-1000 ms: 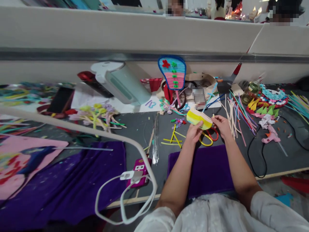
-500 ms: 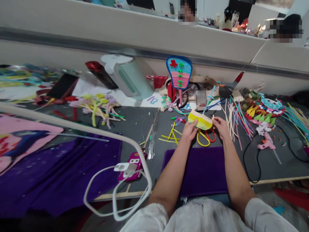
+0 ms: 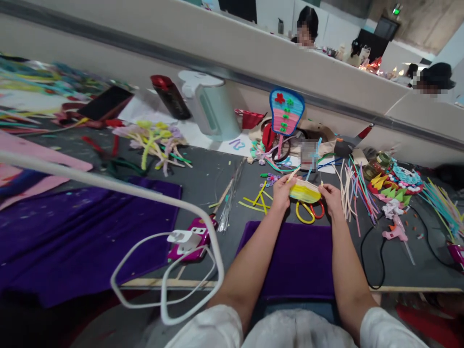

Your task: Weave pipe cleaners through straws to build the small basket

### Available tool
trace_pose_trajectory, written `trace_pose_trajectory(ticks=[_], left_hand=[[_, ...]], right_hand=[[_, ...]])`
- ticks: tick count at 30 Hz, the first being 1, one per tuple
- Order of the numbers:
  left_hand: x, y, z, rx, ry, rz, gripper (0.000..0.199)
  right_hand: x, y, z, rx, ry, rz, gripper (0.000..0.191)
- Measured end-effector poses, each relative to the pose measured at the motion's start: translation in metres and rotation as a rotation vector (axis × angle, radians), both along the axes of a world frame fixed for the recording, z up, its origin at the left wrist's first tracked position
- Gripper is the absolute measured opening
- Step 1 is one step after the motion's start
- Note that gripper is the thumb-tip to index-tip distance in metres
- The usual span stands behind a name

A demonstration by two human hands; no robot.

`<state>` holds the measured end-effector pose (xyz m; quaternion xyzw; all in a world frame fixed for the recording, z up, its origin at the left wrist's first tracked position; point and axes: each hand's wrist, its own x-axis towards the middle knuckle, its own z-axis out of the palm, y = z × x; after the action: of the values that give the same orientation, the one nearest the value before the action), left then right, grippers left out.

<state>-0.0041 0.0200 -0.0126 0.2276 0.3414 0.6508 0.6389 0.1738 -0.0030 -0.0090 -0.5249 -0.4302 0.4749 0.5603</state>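
Between my two hands is a yellow fan-shaped panel that looks built from rows of pipe cleaners, with a pale strip along its upper edge. My left hand grips its left end, and a pale pipe-cleaner tip sticks up past the thumb. At the opposite end my right hand is closed in a pinch, where another pale tip shows; its exact hold on panel or strip is too small to tell. Just below the panel lie scissors with yellow and red handles, their blades hidden.
Yellow pipe cleaners and small beads lie left of my hands. Behind stand a blue-and-pink fan and a pale green kettle. Rightward are loose pipe cleaners and a pink glue gun with its black cord. A white cable loops at left.
The camera view has shifted and tilted. My left hand has changed its hold, and the pale tip now stands above its thumb. Both hands stay at the yellow panel.
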Motion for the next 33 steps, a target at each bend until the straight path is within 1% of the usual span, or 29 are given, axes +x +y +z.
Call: trace_pose_trajectory(ticks=[2,4,5,6,8,9,11,13,15,17,19,22,23,25,28,31,33], left_hand=[[0.002,-0.001,-0.001,0.003,0.019,0.061,0.041],[0.002,-0.001,0.0,0.006,0.059,0.075,0.04],[0.001,0.0,0.0,0.011,0.085,0.063,0.04],[-0.001,0.0,0.0,0.012,0.115,0.024,0.04],[-0.004,0.001,0.001,0.0,0.135,-0.059,0.041],[-0.005,0.002,0.001,0.002,0.137,-0.077,0.041],[-0.006,0.002,0.0,0.002,0.139,-0.056,0.041],[-0.004,0.002,-0.002,0.007,0.156,0.002,0.039],[-0.002,0.002,-0.003,0.012,0.189,0.058,0.036],[-0.001,0.003,-0.004,-0.001,0.192,0.068,0.034],[-0.001,0.004,-0.003,-0.031,0.119,0.005,0.033],[0.001,0.005,0.0,-0.064,-0.111,-0.148,0.029],[0.002,0.004,0.001,-0.07,-0.182,-0.2,0.027],[0.008,0.002,0.003,-0.072,-0.277,-0.259,0.025],[0.02,-0.002,0.004,-0.065,-0.346,-0.257,0.02],[0.028,-0.004,0.005,-0.068,-0.388,-0.218,0.019],[0.03,-0.004,0.005,-0.084,-0.399,-0.196,0.019]], right_hand=[[-0.002,0.001,-0.004,0.02,-0.043,-0.051,0.032],[-0.002,0.002,-0.007,0.025,-0.088,-0.096,0.033],[-0.002,0.002,-0.009,0.023,-0.106,-0.105,0.033],[-0.001,0.002,-0.01,0.022,-0.116,-0.1,0.034],[0.0,0.003,-0.013,0.027,-0.124,-0.072,0.036],[0.0,0.004,-0.013,0.035,-0.122,-0.056,0.036],[0.0,0.005,-0.015,0.058,-0.118,-0.036,0.035],[-0.002,0.006,-0.016,0.075,-0.124,-0.029,0.032],[-0.003,0.008,-0.016,0.075,-0.139,-0.044,0.029],[-0.002,0.009,-0.015,0.064,-0.129,-0.065,0.028],[-0.002,0.009,-0.011,0.042,-0.047,-0.058,0.028],[-0.005,0.007,-0.001,0.0,0.223,0.008,0.033],[-0.008,0.005,0.003,-0.001,0.312,0.043,0.034],[-0.017,0.002,0.01,0.046,0.44,0.105,0.036],[-0.032,-0.003,0.017,0.085,0.532,0.094,0.038],[-0.042,-0.005,0.019,0.088,0.536,0.073,0.039],[-0.044,-0.004,0.019,0.081,0.547,0.076,0.04]])
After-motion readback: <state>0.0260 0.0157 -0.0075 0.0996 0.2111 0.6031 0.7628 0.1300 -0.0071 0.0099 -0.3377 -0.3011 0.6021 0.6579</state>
